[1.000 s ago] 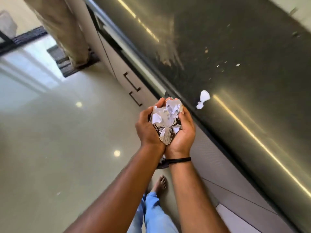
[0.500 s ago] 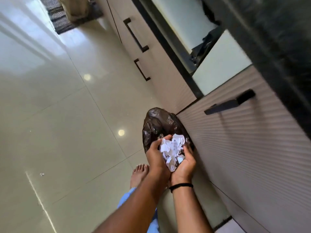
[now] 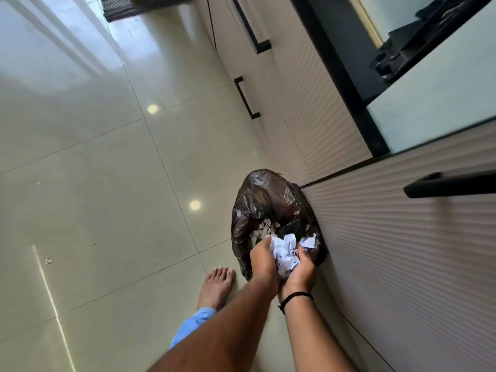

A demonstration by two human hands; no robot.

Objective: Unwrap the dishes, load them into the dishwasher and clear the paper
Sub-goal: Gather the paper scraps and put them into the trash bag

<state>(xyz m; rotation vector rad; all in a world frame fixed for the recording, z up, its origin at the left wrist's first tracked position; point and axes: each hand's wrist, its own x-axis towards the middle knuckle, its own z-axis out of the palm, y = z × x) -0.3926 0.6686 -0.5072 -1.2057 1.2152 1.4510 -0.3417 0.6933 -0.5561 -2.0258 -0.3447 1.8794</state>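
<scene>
The left hand (image 3: 264, 260) and the right hand (image 3: 300, 269) are cupped together, fingers curled around a wad of crumpled paper (image 3: 285, 255) held between them. A black band (image 3: 295, 296) circles the right wrist. The wad sits at the mouth of a dark bin bag (image 3: 264, 202), which stands on the floor (image 3: 107, 183) at 12 o'clock from the hands, against a ribbed cabinet drawer (image 3: 402, 251). More paper scraps (image 3: 261, 229) lie inside the bag. At 8 o'clock from the hands, 1 bare foot (image 3: 217, 285) stands on the tiles.
</scene>
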